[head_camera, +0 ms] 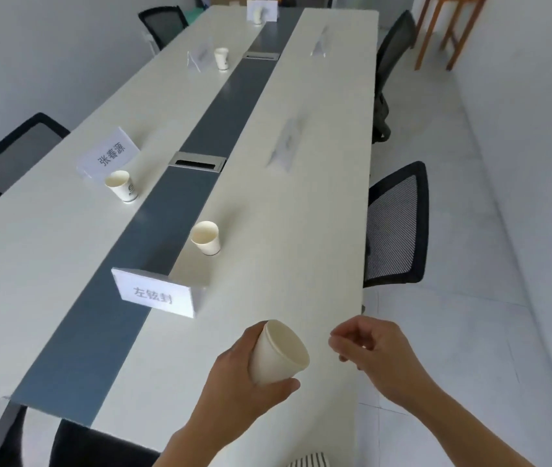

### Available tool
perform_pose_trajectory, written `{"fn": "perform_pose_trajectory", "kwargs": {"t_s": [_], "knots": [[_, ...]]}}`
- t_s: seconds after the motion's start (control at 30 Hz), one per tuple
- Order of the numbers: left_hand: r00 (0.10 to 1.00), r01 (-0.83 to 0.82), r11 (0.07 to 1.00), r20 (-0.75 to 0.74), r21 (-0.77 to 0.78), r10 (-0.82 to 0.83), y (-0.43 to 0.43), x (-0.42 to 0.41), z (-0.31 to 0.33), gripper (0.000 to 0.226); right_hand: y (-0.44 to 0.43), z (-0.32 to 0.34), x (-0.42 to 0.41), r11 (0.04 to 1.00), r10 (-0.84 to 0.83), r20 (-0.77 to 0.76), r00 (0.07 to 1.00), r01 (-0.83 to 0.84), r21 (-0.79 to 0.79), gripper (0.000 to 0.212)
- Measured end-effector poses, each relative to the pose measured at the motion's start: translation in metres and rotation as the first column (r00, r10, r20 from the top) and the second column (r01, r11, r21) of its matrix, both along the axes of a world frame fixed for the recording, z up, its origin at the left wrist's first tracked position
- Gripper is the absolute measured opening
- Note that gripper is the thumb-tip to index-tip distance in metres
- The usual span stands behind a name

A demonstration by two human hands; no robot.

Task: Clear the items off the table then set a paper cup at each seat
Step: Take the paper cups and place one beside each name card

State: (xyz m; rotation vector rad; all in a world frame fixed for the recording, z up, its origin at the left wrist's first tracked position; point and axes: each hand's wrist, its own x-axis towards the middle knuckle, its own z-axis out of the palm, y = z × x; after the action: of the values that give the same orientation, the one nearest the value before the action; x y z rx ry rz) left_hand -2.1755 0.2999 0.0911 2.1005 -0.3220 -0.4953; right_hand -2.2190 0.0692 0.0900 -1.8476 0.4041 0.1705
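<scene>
As the head view shows, the left grip (251,375) curls its fingers and thumb round the held paper cup (278,352), which is tilted with its mouth toward the right, above the near end of the white tabletop (268,197). The right grip (369,348) hangs just beside that cup without touching it. Its fingers are curled inward, thumb and forefinger tips almost meeting, with nothing seen between them.

A second cup (205,237) stands upright on the right half, just beside the grey centre strip (166,214) and beyond the near name card (156,294). A third cup (121,186) stands on the left half, just beside the left name card (109,153). Two far cups (221,58) stand farther along, each near a card; their detail is blurred. A black mesh chair (396,227) faces the tabletop's right edge.
</scene>
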Motion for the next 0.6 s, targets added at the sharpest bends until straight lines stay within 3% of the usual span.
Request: {"fn": "perform_pose_trajectory", "kwargs": {"t_s": [0.33,0.6], "knots": [[0.954,0.297,0.954,0.033,0.041,-0.298,-0.160,-0.098,-0.001,0.074,-0.122,0.007,-0.128,0.988,-0.112,-0.072,0.991,0.119,0.101,0.012],[0.880,0.465,0.882,0.074,0.071,-0.470,-0.267,-0.081,0.000,0.072,-0.218,0.004,-0.131,0.959,-0.214,-0.142,0.966,0.236,0.157,0.009]]}}
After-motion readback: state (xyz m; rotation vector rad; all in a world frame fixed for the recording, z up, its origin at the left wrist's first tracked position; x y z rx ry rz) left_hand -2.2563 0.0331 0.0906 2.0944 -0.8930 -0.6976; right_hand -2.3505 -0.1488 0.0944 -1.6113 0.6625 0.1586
